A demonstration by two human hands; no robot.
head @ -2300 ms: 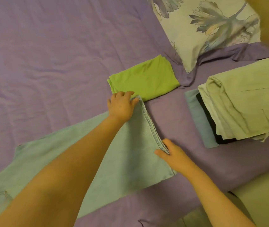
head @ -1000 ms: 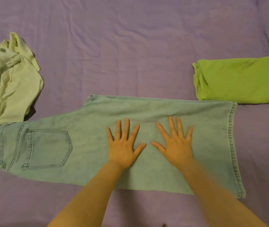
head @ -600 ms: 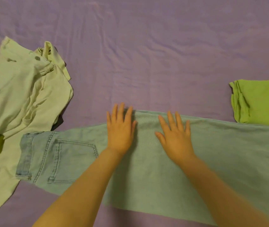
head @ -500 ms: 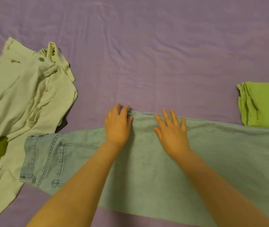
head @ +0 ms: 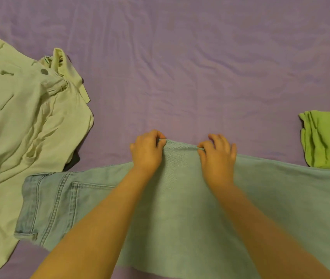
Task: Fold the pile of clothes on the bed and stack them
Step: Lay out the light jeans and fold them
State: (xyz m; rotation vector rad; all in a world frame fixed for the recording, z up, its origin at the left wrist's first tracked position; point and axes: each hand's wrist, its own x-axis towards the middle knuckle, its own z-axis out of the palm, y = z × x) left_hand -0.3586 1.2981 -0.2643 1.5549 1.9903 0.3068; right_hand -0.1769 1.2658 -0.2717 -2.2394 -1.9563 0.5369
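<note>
Head view: jeans [head: 180, 198] run nine-to-three across the bed [head: 180, 67]; left hand [head: 147, 151] and right hand [head: 217, 156] both pinch the twelve-o'clock edge, side by side.

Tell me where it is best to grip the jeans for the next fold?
Probably the far long edge of the jeans, near mid-length, reaching from the near side. The leg lies flat, and the left hand and right hand already pinch that raised edge.
</note>
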